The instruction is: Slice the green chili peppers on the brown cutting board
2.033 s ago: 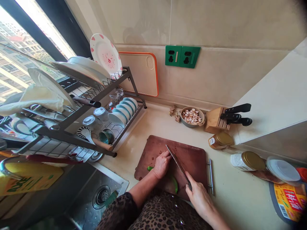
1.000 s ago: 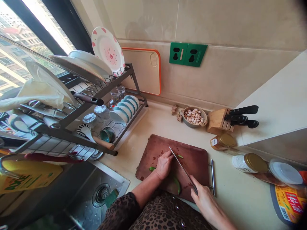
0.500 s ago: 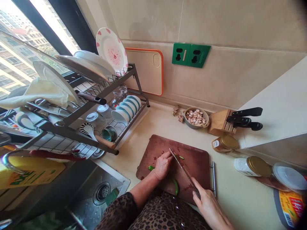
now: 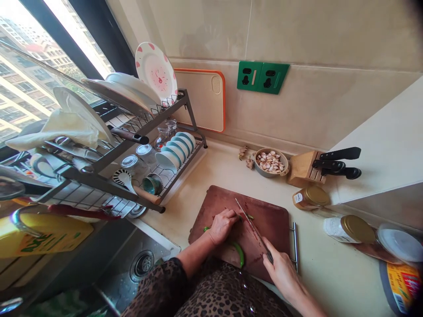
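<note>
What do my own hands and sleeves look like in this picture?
Your left hand and right hand are both ungloved. The left sleeve is dark leopard print, ending partway along the forearm; no right sleeve shows. The matching top has shiny buttons.

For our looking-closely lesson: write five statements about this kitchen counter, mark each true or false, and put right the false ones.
1. The right hand holds a knife. True.
2. The bowl of garlic cloves stands to the right of the knife block in the picture. False: it stands to the left of it.
3. The orange-rimmed board stands against the wall. True.
4. The curved green pepper lies in the sink. False: it lies on the brown cutting board.
5. The left hand is over the brown cutting board. True.
</note>
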Demonstrator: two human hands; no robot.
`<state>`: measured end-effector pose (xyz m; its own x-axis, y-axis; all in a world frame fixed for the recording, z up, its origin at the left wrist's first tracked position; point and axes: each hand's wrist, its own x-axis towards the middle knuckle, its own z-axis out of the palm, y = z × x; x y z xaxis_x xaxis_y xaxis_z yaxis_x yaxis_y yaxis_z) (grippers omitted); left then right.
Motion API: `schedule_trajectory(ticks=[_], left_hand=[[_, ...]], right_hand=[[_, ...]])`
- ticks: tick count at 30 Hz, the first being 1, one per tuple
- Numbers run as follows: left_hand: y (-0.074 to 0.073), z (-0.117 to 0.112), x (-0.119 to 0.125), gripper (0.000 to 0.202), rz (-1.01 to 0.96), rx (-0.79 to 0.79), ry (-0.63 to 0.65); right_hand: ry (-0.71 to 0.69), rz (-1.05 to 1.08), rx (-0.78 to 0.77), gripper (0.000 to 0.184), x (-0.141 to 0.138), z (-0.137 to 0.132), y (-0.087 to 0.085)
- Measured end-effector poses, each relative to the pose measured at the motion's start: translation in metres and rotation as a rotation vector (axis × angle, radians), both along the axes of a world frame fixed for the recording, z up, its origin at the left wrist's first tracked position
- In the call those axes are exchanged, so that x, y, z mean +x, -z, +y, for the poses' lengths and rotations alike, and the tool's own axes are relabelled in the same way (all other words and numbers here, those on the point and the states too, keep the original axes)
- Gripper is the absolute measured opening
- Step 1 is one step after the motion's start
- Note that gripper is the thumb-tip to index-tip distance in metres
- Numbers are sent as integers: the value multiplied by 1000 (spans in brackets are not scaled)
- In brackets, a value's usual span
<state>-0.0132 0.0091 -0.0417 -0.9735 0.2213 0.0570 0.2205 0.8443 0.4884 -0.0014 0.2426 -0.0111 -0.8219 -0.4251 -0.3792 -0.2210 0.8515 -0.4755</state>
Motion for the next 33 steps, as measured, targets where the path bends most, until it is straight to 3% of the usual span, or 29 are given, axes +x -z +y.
schedule_trajectory(ticks=[4, 8, 15, 18, 21, 28, 33], left_hand=[[4, 4, 2, 31, 8, 26, -68], [5, 7, 2, 29, -22, 123, -111], [5, 8, 2, 28, 0, 142, -137], [6, 9, 3, 27, 13, 77, -151], [7, 10, 5, 28, 19, 52, -183], [6, 9, 6, 27, 39, 168, -163], [7, 9, 5, 28, 39, 182, -148]], right_hand=[[-43, -12, 71, 52, 17, 6, -3], [-50, -46, 35, 52, 26, 14, 0], [-43, -48, 62, 52, 9, -6, 3], [-37, -56, -19, 51, -3, -16, 5], [-25, -21, -80, 49, -6, -9, 3], [-100, -35, 49, 52, 10, 18, -11], [-104, -62, 60, 53, -3, -8, -10]])
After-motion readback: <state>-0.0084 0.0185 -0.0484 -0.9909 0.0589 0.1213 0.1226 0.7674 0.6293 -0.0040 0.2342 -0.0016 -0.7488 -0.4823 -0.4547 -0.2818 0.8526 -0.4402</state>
